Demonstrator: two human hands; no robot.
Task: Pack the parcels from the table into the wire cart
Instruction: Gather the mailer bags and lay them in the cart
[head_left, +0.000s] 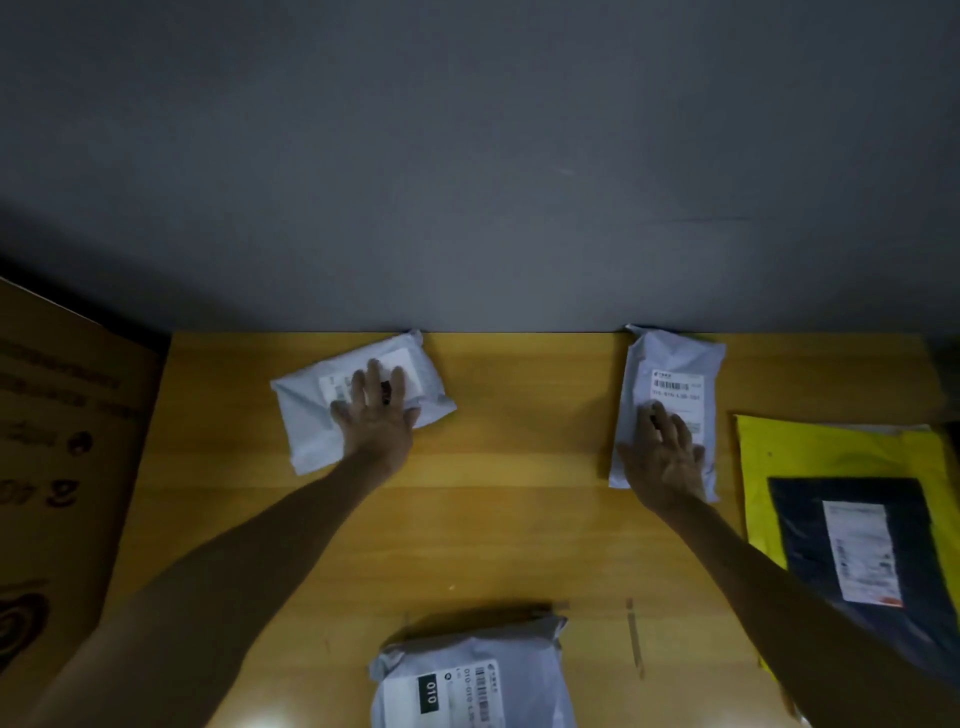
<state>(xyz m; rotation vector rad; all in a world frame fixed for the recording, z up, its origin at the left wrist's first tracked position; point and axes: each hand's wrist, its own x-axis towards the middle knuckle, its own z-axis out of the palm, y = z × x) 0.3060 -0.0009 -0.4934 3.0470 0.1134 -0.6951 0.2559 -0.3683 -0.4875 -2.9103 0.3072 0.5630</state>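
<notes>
A dim grey wall (467, 156) backs the yellow wooden table (519, 493), with a brown cardboard box (62, 467) at its left. My left hand (376, 415) lies flat, fingers spread, on a crumpled white plastic parcel (306, 415) at the far edge. A grey labelled parcel (519, 675) sits nearest me. My right hand (665, 467) rests with straight fingers on a pale oblong parcel (675, 358). Beside it, a dark bag (810, 545) lies on a yellow mailer (831, 447).

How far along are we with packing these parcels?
Done: nothing I can confirm; the cart is out of view. In hand: left hand rests on the white parcel, right hand on the grey parcel. Left: both, plus the near parcel, yellow mailer and dark parcel.
</notes>
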